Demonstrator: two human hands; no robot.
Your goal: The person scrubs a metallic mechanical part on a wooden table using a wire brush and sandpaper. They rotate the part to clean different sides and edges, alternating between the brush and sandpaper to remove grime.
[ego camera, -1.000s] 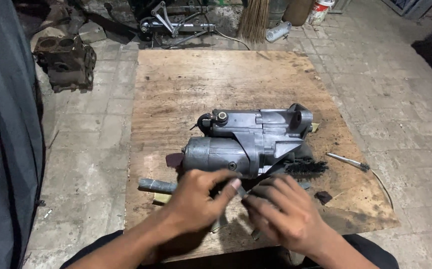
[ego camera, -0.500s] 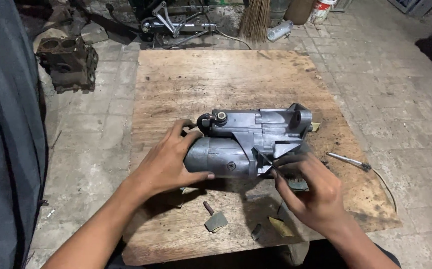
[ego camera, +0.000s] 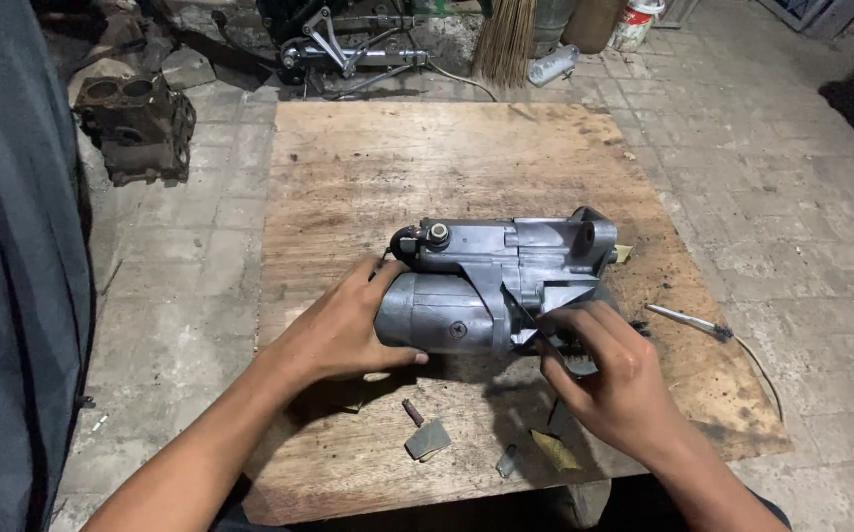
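Now both hands rest on a grey metal starter motor (ego camera: 491, 286) lying on its side at the middle of a worn wooden board (ego camera: 427, 158) set on a paved floor. The left hand (ego camera: 348, 330) is cupped around the rounded end of the motor at centre left, thumb over the top and fingers curled under, steadying it. The right hand (ego camera: 609, 374), at lower centre right, is partly closed, its fingertips pinched near the underside of the motor's flanged end; whether they grip a small dark part there cannot be told.

A second ago both hands were lower, close together at the near edge of the board, over a short cylindrical piece. They have since parted and moved up onto the motor, which lies where it lay. So the work has shifted from the loose pieces to the motor body itself.

Small loose parts (ego camera: 425, 433) lie on the board at lower centre, uncovered now. A thin metal tool (ego camera: 688, 320) lies at the right edge. An old engine block (ego camera: 136, 123) sits on the floor at upper left, a broom (ego camera: 506, 39) at top centre.
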